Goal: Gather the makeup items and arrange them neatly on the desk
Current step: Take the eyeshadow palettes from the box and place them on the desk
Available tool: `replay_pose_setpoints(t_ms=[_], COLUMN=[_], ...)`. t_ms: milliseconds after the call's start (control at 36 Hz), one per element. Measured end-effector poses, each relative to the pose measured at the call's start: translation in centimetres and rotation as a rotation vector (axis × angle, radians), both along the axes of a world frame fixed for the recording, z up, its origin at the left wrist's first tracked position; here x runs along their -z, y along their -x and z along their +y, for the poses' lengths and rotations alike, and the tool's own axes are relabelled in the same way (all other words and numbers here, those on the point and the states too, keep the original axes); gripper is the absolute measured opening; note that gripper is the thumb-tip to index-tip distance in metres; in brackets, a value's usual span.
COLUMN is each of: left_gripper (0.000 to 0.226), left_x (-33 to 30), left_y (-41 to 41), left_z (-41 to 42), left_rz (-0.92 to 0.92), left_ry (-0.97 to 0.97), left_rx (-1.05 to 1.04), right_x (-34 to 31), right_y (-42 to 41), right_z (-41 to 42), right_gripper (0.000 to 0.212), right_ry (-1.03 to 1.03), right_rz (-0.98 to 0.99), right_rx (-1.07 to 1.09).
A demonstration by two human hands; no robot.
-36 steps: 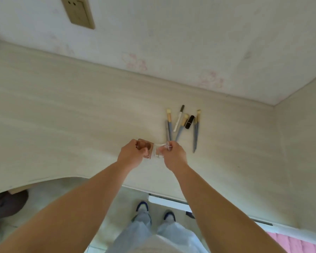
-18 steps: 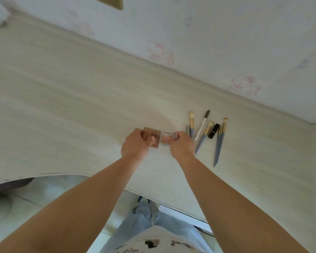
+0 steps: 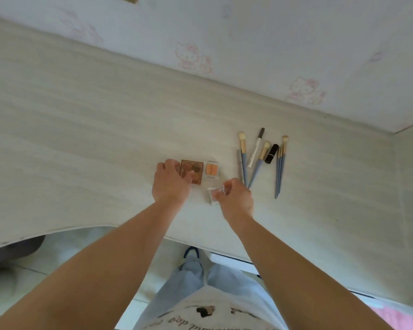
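A brown square eyeshadow palette (image 3: 194,170) lies on the pale wooden desk (image 3: 81,144), and my left hand (image 3: 171,183) grips its left side with thumb over its front. Right beside it sits a small clear compact with an orange pan (image 3: 211,169). My right hand (image 3: 235,197) pinches a small clear case (image 3: 212,195) just in front of that compact. To the right lie several blue-handled brushes (image 3: 244,163), a white pen-like stick (image 3: 255,148) and a black lipstick tube (image 3: 271,153).
The desk meets a wall with pink cartoon stickers (image 3: 191,57) at the back and a side wall at the right. The desk's front edge curves inward at the left (image 3: 57,231). My legs and shoes (image 3: 191,252) show below.
The orange compact now lies uncovered on the desk beside the brown palette. My right hand has pulled back towards me with a clear case. The camera has tilted and moved in.
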State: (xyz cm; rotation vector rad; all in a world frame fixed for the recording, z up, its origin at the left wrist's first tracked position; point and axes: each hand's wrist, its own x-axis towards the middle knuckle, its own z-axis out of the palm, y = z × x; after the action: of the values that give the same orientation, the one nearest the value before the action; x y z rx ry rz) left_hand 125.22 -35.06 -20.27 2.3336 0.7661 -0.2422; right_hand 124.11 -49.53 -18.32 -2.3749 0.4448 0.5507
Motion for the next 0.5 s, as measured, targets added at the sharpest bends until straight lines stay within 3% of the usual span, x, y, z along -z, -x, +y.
replay_pose_setpoints(t_ms=[111,194,278,500], left_gripper=[0.038,0.034,0.028,0.007], left_x=[-0.2,-0.4,-0.5,-0.3], left_y=[1.0,2.5,3.9,8.0], left_z=[-0.4,-1.1,-2.2,-6.6], left_rz=[-0.064,-0.156,-0.245,-0.475], left_ry=[-0.006,-0.121,-0.199,-0.177], left_rx=[0.002,0.072,0.198,0.586], right_x=[-0.1,0.0,0.1,1.1], right_y=[-0.3,0.7,2.8,8.6], right_z=[-0.2,-0.9,-2.2,-7.7], right_gripper=[0.028,0.029,0.022,0.018], right_ry=[0.179,0.149,0.080,0.154], right_rz=[-0.065,-0.110,-0.168,-0.290], right_rx=[-0.112,-0.131,-0.156,-0.180])
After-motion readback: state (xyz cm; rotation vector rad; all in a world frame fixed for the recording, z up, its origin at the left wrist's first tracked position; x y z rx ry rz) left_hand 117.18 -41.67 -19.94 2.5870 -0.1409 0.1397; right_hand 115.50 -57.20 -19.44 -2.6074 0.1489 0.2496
